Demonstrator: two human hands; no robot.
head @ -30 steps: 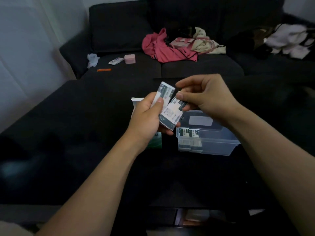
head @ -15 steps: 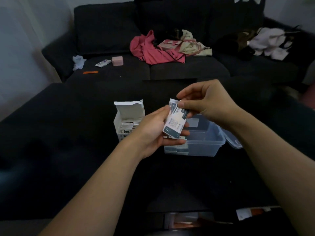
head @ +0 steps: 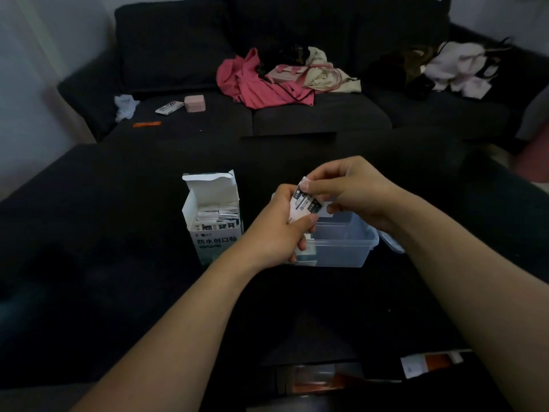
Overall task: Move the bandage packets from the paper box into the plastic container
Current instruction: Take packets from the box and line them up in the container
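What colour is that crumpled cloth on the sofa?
The crumpled cloth is pink-red, seen in the head view.

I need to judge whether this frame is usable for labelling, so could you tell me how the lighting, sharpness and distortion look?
Head view: dim room light, the black table almost featureless; the white paper box stays legible, its print readable; the clear plastic container shows no glare; the printed bandage packets between left hand and right hand are slightly soft; wide-angle bending at the edges.

One paper box (head: 211, 230), one plastic container (head: 341, 245), two hands (packets too many to count).
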